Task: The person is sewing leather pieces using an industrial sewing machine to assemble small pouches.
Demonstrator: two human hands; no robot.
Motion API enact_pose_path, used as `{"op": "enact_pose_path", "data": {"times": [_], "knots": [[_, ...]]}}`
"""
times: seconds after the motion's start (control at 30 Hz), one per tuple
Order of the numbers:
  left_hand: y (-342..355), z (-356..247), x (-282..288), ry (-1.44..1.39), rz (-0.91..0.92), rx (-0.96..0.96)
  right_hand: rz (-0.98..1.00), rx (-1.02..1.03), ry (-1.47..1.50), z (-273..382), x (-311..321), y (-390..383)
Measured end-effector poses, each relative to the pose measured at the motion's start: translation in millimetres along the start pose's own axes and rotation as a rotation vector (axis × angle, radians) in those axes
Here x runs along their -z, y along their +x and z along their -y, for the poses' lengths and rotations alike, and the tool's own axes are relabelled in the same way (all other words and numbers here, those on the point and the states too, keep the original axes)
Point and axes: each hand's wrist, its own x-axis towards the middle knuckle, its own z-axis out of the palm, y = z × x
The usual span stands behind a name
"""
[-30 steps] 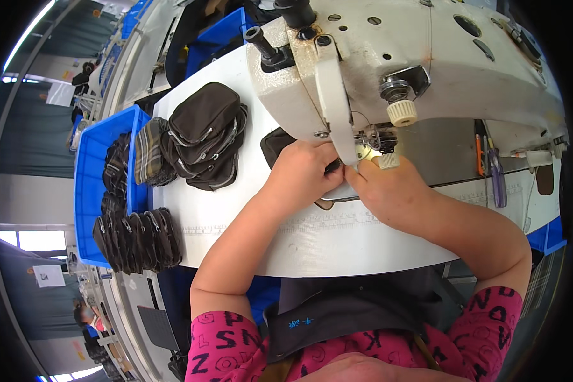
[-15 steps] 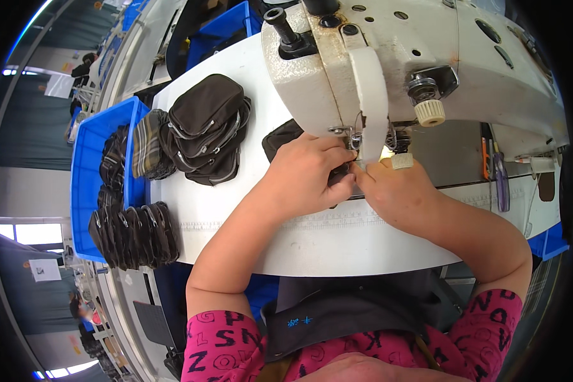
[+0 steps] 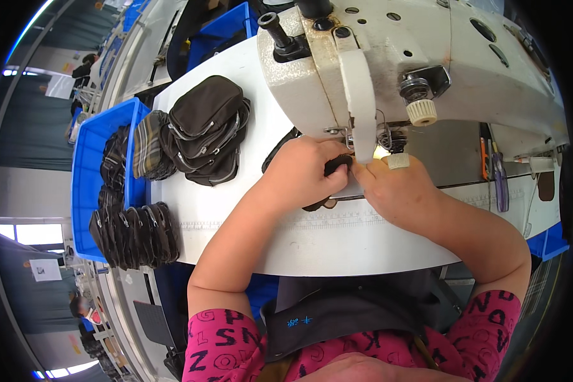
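Observation:
A dark brown fabric piece with a zipper edge (image 3: 337, 163) lies under the head of a white sewing machine (image 3: 420, 38). My left hand (image 3: 304, 170) is closed on it, thumb and fingers pinching its ridged edge left of the needle area. My right hand (image 3: 398, 191) is beside it, fingers bent and pressed down by the presser area; its fingertips are partly hidden behind the machine's white lever (image 3: 361, 105), so what they hold cannot be made out. More of the dark fabric shows beyond and below the left hand.
A pile of dark brown zippered pouches (image 3: 207, 127) stands on the white table (image 3: 286, 245) at left. Next to it are a blue bin (image 3: 86, 172) with plaid pieces and a row of dark pouches (image 3: 137, 235). A purple-handled screwdriver (image 3: 502, 184) lies at right.
The dark fabric has turned in my left hand, so its ridged edge now shows between thumb and fingers and a corner pokes out below. The right hand has barely moved.

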Motion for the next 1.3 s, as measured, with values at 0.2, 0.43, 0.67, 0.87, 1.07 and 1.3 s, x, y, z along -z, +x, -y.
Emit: {"op": "enact_pose_path", "data": {"times": [0.2, 0.43, 0.67, 0.87, 1.07, 1.3], "knots": [[-3.0, -12.1, -7.3, 0.155, -0.058, -0.077, -0.03, 0.03, 0.03, -3.3, -3.1, 0.0], [-4.3, -5.3, -15.2, 0.217, -0.171, -0.167, 0.031, -0.004, -0.024, -1.3, -4.8, -0.6], [-0.8, 3.3, -1.3, 0.004, -0.032, 0.069, 0.02, 0.008, -0.049, -0.2, 1.6, -0.4], [0.5, 3.8, 1.3, -0.268, 0.022, 0.341, -0.143, 0.215, -0.014, 5.1, -2.0, 0.2], [-2.4, 7.5, -4.2, -0.396, -0.028, 0.375, -0.2, 0.385, -0.075, 9.6, -0.2, -3.3], [-5.0, 16.2, -5.3, -0.734, -0.096, 0.511, -0.336, 0.342, -0.201, 8.8, -2.5, 9.8]]}}
